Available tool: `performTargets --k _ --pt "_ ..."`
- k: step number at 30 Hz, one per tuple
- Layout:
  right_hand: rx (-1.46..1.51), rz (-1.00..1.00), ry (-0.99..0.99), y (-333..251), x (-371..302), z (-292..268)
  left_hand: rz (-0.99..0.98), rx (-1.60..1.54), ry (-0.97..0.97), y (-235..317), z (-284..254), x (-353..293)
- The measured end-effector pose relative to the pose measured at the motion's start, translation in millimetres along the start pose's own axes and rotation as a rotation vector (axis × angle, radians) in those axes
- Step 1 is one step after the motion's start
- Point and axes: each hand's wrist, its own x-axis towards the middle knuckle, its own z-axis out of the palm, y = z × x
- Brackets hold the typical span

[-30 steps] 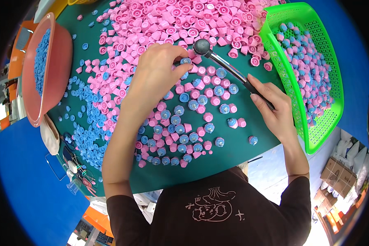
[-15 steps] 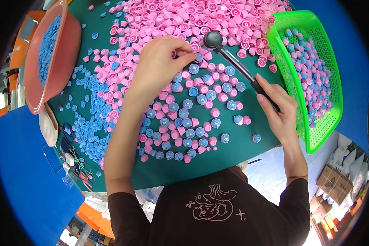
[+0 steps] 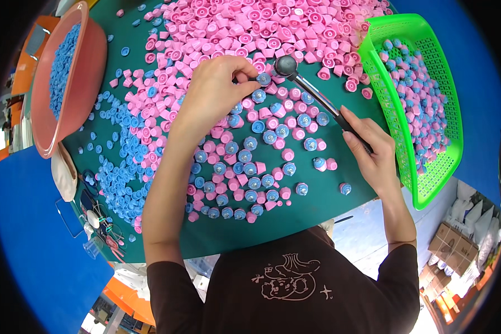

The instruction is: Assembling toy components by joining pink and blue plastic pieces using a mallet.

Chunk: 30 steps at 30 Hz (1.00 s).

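My right hand [image 3: 370,147] is wrapped round the black grip of a hammer [image 3: 323,101] with a metal shaft. Its round black head [image 3: 285,65] is just right of my left fingertips, over the near edge of the pink heap. With thumb and forefinger pinched, my left hand [image 3: 220,83] is on a small blue-topped piece [image 3: 263,79]; the fingers partly cover it. Around and below this hand stand several pink cups [image 3: 287,155], many with blue frilled caps [image 3: 289,168] pressed on top, each showing a shiny centre.
A large heap of pink cups [image 3: 228,28] covers the far side of the green table [image 3: 328,192]. Loose blue caps [image 3: 119,183] lie left of my forearm. A pink basin [image 3: 97,67] of blue caps stands far left; a green basket [image 3: 456,128] of blue-and-pink pieces stands right.
The hammer head has come down a little, nearer to me and closer to the piece at my left fingertips. My left hand stays pinched in nearly the same place.
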Motion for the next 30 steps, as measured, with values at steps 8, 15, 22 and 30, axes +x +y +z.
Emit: performTargets --k 8,15,22,30 --pt "0.012 -0.025 0.008 -7.2 3.7 -1.0 0.036 -0.061 -0.033 2.4 -5.4 -0.7" --pt "0.008 -0.010 0.001 -3.8 1.6 0.6 0.043 -0.055 -0.078 3.2 -1.9 2.6" --pt "-0.011 0.005 -0.014 -4.0 0.7 0.0 0.083 -0.050 -0.039 3.4 -0.1 2.9" --pt "-0.009 -0.004 -0.003 -3.9 1.4 1.4 0.047 -0.010 -0.041 6.3 3.5 6.7"
